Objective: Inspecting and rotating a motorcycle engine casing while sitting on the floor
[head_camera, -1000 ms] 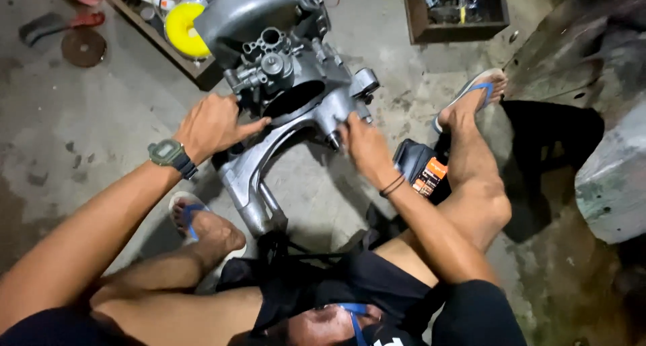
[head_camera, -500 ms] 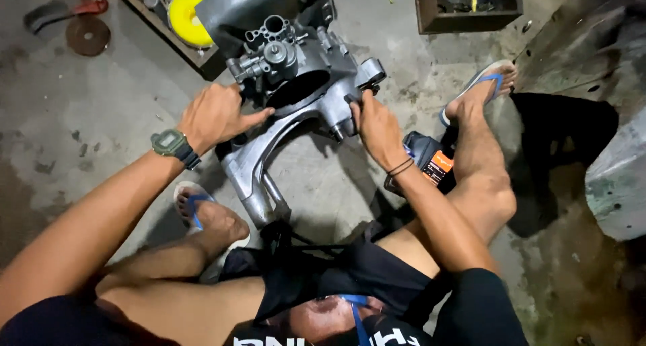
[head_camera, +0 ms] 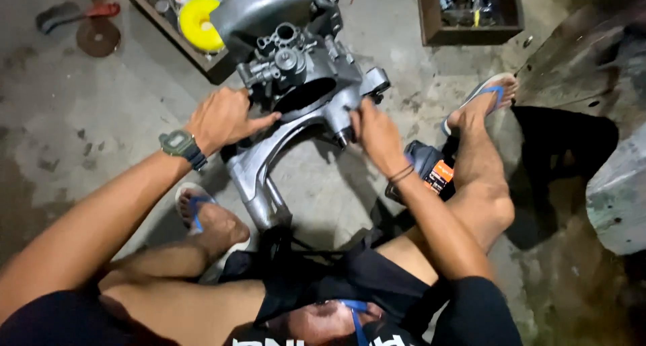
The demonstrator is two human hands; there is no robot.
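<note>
Head view: grey engine casing [head_camera: 296,110] lies on the concrete floor [head_camera: 87,130], centre frame, between the seated person's legs; its long arm runs down toward 7 o'clock.

Left hand [head_camera: 222,120] lies flat on the casing's left flank, fingers stretched toward 3 o'clock, palm down, not clenched; wristwatch [head_camera: 180,146] on that wrist. Right hand [head_camera: 377,134] is clenched around the casing's right lug, fingers curled out of sight behind the knuckles; whether a tool is in the fist, cannot tell; dark band on that wrist.

Around it: yellow disc [head_camera: 200,24] in a wooden tray [head_camera: 202,60] at 11 o'clock, touching nothing of the casing that I can see; second wooden box [head_camera: 471,13] of small parts at 1 o'clock, well apart; red-handled tool [head_camera: 77,15] and a round rusty disc [head_camera: 98,38] at 10 o'clock; dark power tool with an orange label [head_camera: 431,171] just beside the right forearm at 4 o'clock; grey slab [head_camera: 616,198] at 3 o'clock. Both feet in blue-strapped sandals, flanking the casing; right forearm covers part of the power tool.

Versus half a second ago: both hands on the same spots; casing unmoved on the floor; view shifted slightly, tray and box sit a touch lower in frame.
</note>
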